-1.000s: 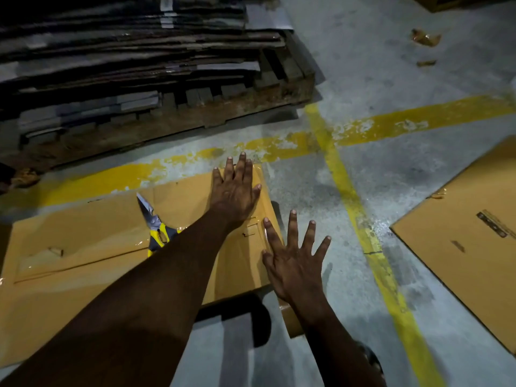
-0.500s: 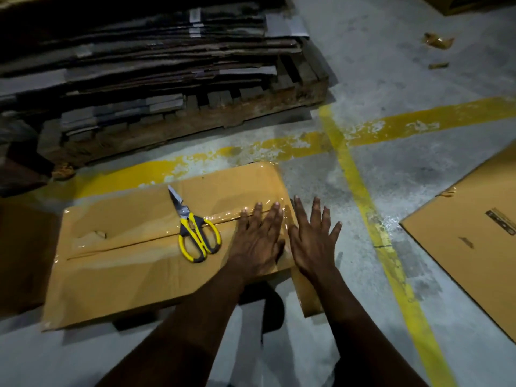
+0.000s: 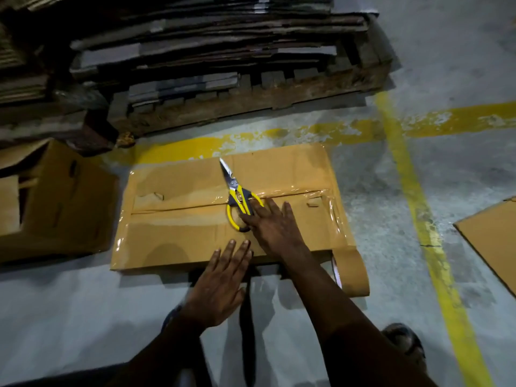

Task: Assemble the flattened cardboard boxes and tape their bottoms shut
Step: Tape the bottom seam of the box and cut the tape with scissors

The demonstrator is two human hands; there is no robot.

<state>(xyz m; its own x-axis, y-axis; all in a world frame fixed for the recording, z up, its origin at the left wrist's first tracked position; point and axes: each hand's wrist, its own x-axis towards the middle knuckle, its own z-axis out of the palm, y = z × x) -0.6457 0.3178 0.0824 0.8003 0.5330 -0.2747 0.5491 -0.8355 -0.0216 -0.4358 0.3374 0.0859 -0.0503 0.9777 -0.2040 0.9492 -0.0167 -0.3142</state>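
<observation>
A cardboard box [image 3: 178,227] lies on the floor with its closed flaps up, and shiny clear tape runs along the middle seam and over the right end. Yellow-handled scissors [image 3: 237,196] lie on top of it, blades pointing away. My right hand [image 3: 275,224] reaches over the box with straight fingers touching the scissors' handle. My left hand [image 3: 220,283] hovers flat at the box's near edge, fingers straight, holding nothing. A brown tape roll [image 3: 350,272] stands against the box's near right corner.
A wooden pallet [image 3: 251,99] stacked with flattened cardboard stands behind the box. An assembled box [image 3: 64,202] lies on its side at the left. A flat cardboard sheet [image 3: 491,236] lies at the right beyond a yellow floor line [image 3: 413,196]. My shoe [image 3: 405,339] shows at bottom right.
Both hands left the box's right end. My right hand moved left onto the scissors' handle, and my left hand drew back to the near edge.
</observation>
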